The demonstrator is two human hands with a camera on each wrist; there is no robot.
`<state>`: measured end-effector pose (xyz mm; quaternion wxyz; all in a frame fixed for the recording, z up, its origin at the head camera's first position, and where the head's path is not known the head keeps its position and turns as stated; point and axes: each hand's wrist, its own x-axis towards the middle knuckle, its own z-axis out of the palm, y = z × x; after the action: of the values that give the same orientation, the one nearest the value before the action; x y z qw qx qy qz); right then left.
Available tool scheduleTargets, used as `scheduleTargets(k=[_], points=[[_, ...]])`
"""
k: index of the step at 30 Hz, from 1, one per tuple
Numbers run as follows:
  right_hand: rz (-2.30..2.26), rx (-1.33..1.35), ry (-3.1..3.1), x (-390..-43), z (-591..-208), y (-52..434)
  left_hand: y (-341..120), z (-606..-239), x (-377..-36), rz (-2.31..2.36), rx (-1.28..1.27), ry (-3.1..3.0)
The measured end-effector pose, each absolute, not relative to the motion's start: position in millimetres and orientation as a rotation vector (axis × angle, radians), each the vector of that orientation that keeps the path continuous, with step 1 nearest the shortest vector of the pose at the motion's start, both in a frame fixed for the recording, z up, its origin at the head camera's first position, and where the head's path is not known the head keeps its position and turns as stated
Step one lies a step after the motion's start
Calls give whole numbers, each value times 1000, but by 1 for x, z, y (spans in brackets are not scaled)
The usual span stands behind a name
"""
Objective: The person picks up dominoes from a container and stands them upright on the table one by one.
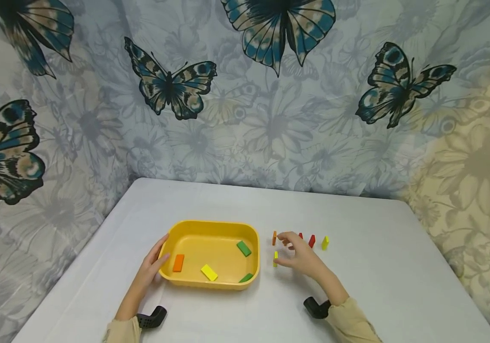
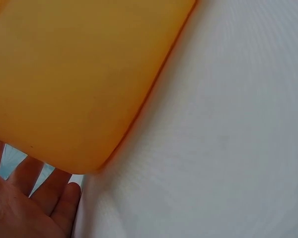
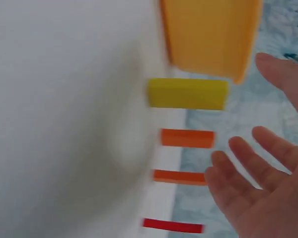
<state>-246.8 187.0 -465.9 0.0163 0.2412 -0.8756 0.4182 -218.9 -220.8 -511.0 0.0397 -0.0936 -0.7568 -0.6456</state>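
Note:
On the table sits a yellow tray (image 1: 210, 286) holding an orange block (image 1: 178, 263), a yellow block (image 1: 209, 272) and two green blocks (image 1: 244, 248). My left hand (image 1: 144, 271) holds the tray's left side, thumb over the rim; in the left wrist view its fingers (image 2: 52, 191) lie against the outer wall. To the right of the tray, my right hand (image 1: 302, 257) hovers with fingers and thumb spread around a standing yellow block (image 1: 275, 258), apart from it in the right wrist view. Behind it stands an orange block (image 1: 274, 237), partly beside the fingertips.
More blocks stand upright in a loose curve: a red one (image 1: 312, 241), another red one (image 1: 300, 235) partly behind the right hand, and a yellow one (image 1: 325, 243). White cloth covers the table (image 1: 382, 267). Butterfly-patterned fabric (image 1: 270, 143) hangs behind it.

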Motion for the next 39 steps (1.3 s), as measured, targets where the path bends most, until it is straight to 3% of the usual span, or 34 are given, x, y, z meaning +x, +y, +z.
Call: scheduleTargets(k=[5,11,19,39], points=[[1201,950,-2630,-247,-444,172,-220,-514,-217,-1992,-283,-2338],[991,1315,-2885,-252,-429,119,-221,-516,-216,-1988,-290,-2320],[-1,1219,-3324,-250,-440,65,-218,-514,-222,-1995,-337,-2294],[415,1174,-3069,-253,-454,63,-221,-510,-222,-1962,-266,-2346]])
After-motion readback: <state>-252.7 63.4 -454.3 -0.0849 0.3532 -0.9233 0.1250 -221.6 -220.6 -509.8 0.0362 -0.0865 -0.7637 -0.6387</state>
